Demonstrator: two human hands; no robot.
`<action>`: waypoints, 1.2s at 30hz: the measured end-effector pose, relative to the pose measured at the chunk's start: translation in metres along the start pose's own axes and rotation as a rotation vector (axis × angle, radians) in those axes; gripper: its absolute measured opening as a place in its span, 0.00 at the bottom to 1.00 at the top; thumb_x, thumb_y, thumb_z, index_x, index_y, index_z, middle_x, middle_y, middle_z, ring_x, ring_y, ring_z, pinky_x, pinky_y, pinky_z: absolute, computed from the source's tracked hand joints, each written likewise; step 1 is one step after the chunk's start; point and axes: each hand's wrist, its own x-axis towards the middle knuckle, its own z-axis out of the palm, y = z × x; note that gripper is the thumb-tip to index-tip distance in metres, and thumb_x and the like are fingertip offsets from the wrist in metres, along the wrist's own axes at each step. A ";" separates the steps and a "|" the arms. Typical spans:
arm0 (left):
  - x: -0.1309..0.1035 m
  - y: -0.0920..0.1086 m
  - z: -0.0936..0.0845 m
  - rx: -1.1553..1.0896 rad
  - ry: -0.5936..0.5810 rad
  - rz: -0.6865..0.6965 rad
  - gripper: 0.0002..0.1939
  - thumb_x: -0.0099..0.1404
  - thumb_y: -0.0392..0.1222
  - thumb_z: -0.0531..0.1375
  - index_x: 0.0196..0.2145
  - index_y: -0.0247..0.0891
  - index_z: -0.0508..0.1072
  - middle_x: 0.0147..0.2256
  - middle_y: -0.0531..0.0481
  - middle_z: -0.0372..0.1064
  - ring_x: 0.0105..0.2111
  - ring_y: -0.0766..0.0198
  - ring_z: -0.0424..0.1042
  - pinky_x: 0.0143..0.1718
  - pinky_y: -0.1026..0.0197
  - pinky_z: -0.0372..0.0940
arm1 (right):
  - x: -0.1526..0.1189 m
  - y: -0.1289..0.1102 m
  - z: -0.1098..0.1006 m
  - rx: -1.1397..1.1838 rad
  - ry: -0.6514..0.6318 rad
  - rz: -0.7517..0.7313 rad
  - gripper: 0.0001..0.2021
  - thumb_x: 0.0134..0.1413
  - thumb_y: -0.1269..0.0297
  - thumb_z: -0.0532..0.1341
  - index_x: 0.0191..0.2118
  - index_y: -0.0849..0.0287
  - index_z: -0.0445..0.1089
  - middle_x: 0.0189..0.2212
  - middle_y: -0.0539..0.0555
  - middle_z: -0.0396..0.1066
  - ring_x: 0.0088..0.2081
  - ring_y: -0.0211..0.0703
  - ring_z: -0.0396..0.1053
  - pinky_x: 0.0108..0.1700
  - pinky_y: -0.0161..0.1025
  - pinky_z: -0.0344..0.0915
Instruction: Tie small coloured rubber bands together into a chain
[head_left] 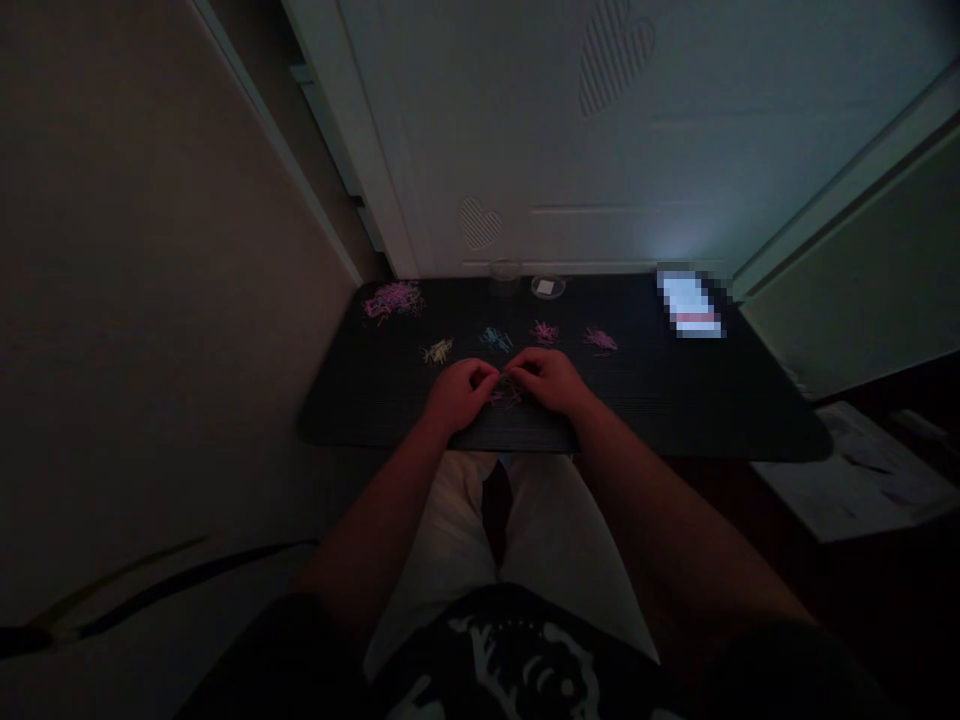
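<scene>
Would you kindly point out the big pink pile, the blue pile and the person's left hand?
Big pink pile (392, 299), head view, middle of the heap at the mat's far left corner.
Blue pile (496, 339), head view, centre of the small cluster.
Left hand (461, 392), head view, back of the hand.

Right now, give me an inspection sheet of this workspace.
Surface: dark table, dimly lit.
Job's things: small mixed pile between both hands; sorted piles of yellow, blue, pink and magenta clips; large mixed heap far left.
Clutter: clear cup, small dish, lit, blurred screen.
Grippers: left hand and right hand pinch at the small pile.
Cables: dark cord on the floor.
Surroundings: white door, papers at right.
</scene>
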 end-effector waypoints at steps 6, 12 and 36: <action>-0.001 -0.002 0.000 0.015 0.013 0.006 0.11 0.63 0.45 0.54 0.34 0.37 0.72 0.30 0.50 0.70 0.30 0.65 0.68 0.31 0.63 0.62 | -0.001 0.001 0.000 0.048 0.066 0.026 0.07 0.49 0.63 0.59 0.30 0.59 0.74 0.26 0.52 0.73 0.27 0.38 0.66 0.31 0.36 0.61; 0.000 -0.001 0.002 0.008 0.018 0.024 0.11 0.61 0.44 0.57 0.39 0.38 0.73 0.33 0.50 0.72 0.31 0.66 0.69 0.33 0.63 0.63 | 0.000 0.003 0.000 0.082 0.029 0.014 0.09 0.48 0.62 0.60 0.31 0.61 0.74 0.25 0.52 0.72 0.25 0.37 0.65 0.29 0.35 0.60; 0.000 0.002 -0.001 -0.020 0.055 0.013 0.06 0.60 0.40 0.56 0.30 0.36 0.70 0.28 0.52 0.69 0.28 0.67 0.67 0.29 0.65 0.61 | -0.003 0.002 0.003 0.040 0.056 -0.040 0.03 0.43 0.71 0.58 0.27 0.61 0.69 0.22 0.49 0.66 0.24 0.34 0.60 0.27 0.33 0.56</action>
